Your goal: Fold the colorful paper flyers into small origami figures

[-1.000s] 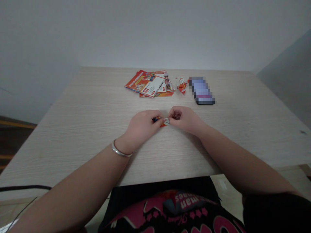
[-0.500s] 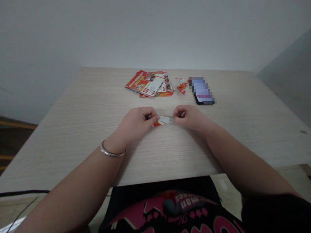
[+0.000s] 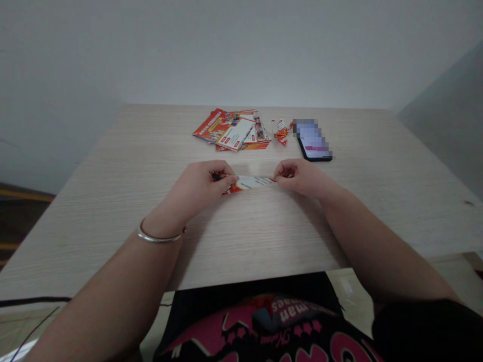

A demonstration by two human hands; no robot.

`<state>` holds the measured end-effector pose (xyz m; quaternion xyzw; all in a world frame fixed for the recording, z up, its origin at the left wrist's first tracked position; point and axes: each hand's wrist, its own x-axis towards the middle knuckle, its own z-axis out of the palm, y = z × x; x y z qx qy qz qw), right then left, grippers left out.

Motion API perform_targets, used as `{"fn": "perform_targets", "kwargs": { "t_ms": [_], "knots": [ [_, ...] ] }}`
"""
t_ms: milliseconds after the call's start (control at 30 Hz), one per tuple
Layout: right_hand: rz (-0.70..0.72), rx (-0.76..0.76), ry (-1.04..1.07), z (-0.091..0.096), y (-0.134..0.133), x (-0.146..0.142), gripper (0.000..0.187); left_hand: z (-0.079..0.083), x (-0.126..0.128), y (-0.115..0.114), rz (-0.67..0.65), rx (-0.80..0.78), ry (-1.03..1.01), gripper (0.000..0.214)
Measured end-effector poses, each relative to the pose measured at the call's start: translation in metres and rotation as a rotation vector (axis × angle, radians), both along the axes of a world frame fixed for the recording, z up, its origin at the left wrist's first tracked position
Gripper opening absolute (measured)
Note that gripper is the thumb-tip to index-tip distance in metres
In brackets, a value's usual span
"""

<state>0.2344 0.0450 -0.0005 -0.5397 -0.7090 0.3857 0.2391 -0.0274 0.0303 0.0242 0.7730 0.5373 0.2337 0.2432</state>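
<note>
A narrow folded strip of printed paper, white with orange and red at its left part, is stretched between my two hands above the table. My left hand, with a silver bangle on its wrist, pinches the strip's left end. At the other end, the thumb and fingers of my right hand are closed on the paper. The fingers cover both ends of the strip.
Behind my hands lies a fanned stack of red and white leaflets. A crumpled red and white paper piece sits between them and a phone with its screen blurred. The pale wooden table meets a wall at the back.
My hands have moved apart, the left one farther to the left and the right one slightly right. More of the paper strip shows between them.
</note>
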Motion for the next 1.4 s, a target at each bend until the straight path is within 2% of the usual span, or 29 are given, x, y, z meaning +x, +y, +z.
{"fn": "perform_targets", "kwargs": {
  "t_ms": [133,233,300,367,467,600,767,833,967,1133,1300,1400],
  "knots": [
    [-0.034,0.033,-0.074,-0.001,0.004,0.009,0.001,0.003,-0.006,0.002,0.038,0.028,0.02,0.019],
    [-0.11,0.078,-0.091,-0.006,0.011,0.018,0.003,0.004,-0.012,0.005,0.085,0.082,0.006,0.018],
    [-0.207,0.098,-0.032,-0.01,0.014,0.021,0.006,0.003,-0.013,0.006,0.097,0.088,-0.007,0.017],
    [-0.225,0.133,0.083,-0.013,0.014,0.018,0.012,0.001,-0.011,0.006,0.078,0.081,-0.016,0.018],
    [-0.12,0.198,0.174,-0.013,0.009,0.007,0.019,-0.002,-0.007,0.005,0.051,0.076,-0.033,0.018],
    [-0.086,0.225,0.113,-0.008,0.0,-0.003,0.012,-0.005,-0.005,0.006,0.045,0.104,-0.02,0.019],
    [-0.089,0.337,0.045,-0.007,-0.004,-0.008,0.009,-0.008,0.0,0.004,0.024,0.387,0.235,0.02],
    [-0.06,0.397,0.018,-0.006,-0.006,-0.012,0.009,-0.008,0.008,-0.002,-0.018,0.436,0.303,0.022],
    [0.009,0.492,-0.064,-0.002,-0.014,-0.022,0.008,-0.007,0.023,-0.014,-0.039,0.48,0.29,0.026],
    [0.043,0.597,-0.065,-0.002,-0.017,-0.027,0.007,-0.011,0.026,-0.013,-0.062,0.543,0.24,0.019],
    [0.051,0.55,0.105,-0.008,-0.015,-0.031,0.003,-0.017,0.025,-0.01,-0.044,0.597,0.172,0.011],
    [0.033,0.509,0.132,-0.009,-0.014,-0.034,0.003,-0.018,0.027,-0.011,-0.064,0.601,0.156,0.011]
  ]
}}
